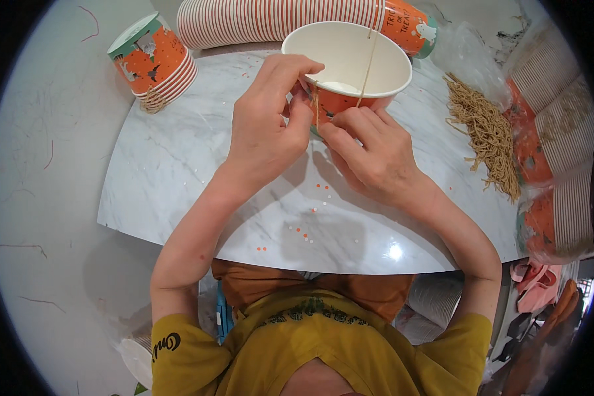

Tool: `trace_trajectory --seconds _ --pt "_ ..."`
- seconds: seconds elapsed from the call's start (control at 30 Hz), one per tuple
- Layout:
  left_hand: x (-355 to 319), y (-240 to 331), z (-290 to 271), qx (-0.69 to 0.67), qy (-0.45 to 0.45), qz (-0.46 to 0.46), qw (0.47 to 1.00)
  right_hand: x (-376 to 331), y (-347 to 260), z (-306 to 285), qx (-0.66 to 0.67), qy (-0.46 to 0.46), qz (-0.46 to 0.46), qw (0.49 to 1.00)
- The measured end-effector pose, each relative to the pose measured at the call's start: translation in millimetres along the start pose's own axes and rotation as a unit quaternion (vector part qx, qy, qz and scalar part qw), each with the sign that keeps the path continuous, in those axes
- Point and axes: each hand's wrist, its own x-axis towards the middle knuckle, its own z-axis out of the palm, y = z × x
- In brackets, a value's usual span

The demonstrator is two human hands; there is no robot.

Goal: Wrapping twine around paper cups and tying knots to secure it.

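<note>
Nearest the camera is a mustard-yellow shirt (310, 350), with both bare forearms reaching over the near edge of the white marbled worktop (178, 165). The left hand (267, 122) and the right hand (373, 152) meet at the near wall of an orange paper cup (346, 63), which lies tilted at the middle of the far side with its white inside facing the camera. The left fingers (297, 72) are pressed together on the rim; the right fingers (343, 122) seem to pinch a thin tan string (369, 59) that runs up across the cup's mouth, though the pinch itself is hard to see. My guess is the string could slip from so light a hold, or a hard pull could dent the thin paper wall. A pile of tan strings (488, 138) lies right, a short stack of cups (155, 59) far left, and a long lying stack (277, 20) behind.
</note>
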Motion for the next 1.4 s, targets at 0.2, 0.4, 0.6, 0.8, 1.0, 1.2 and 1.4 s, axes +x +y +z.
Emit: trace_trajectory --seconds 0.2,0.4,0.6,0.8,1.0,1.2,1.4 --pt "5 -18 -11 0.071 0.025 0.027 0.997 7 0 -13 -0.002 0.001 0.024 1.000" --pt "13 -35 -27 0.118 0.048 -0.030 0.991 3 12 -13 -0.044 0.036 0.068 0.996" --pt "15 -34 -33 0.131 0.028 -0.035 0.990 8 14 -22 -0.071 0.018 0.090 0.993" --pt "17 -33 -38 0.121 0.020 -0.052 0.991 8 25 -22 -0.105 0.055 0.109 0.987" --pt "17 -32 -35 0.111 0.020 -0.035 0.993 12 21 -21 -0.036 0.087 0.041 0.995" --pt "15 -35 -36 0.123 0.017 -0.040 0.991 1 4 -11 -0.033 -0.030 -0.075 0.996" --pt "18 -45 -49 0.009 0.011 -0.102 0.995 6 6 -18 0.027 0.037 -0.087 0.995"
